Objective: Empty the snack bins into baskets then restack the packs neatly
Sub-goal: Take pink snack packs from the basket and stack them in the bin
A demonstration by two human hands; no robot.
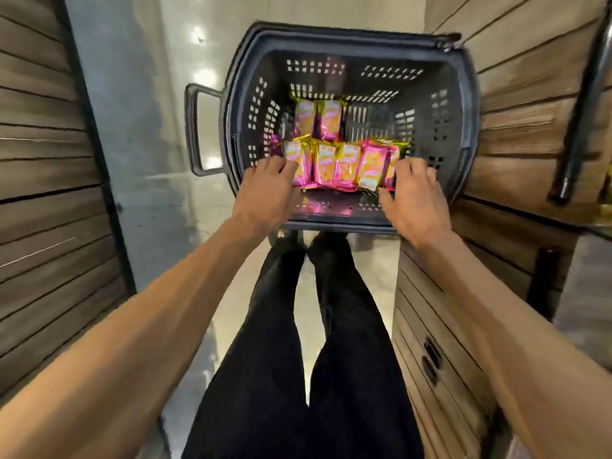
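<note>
— Where are the snack packs (341, 164) found?
— Inside the basket (352, 54), lined up in a near row, with two more set behind.
— How are the fingers placed?
— The left hand (268, 193) is laid with bent fingertips on the left end pack; a pinch cannot be told. The right hand (415, 200) is loosely spread beside the right end, and nothing is held.

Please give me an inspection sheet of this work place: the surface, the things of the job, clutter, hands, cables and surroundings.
Surface: glossy pale floor, lights reflected in it.
Job's things: dark basket holds a row of pink-yellow snack packs; two more packs lie behind it.
Clutter: nothing seen.
Hands: left hand touches the row's left end, grip unclear; right hand, fingers spread, at its right end.
Cables: nothing seen.
Surroundings: wooden slatted panels on both sides; black trousers below.
</note>
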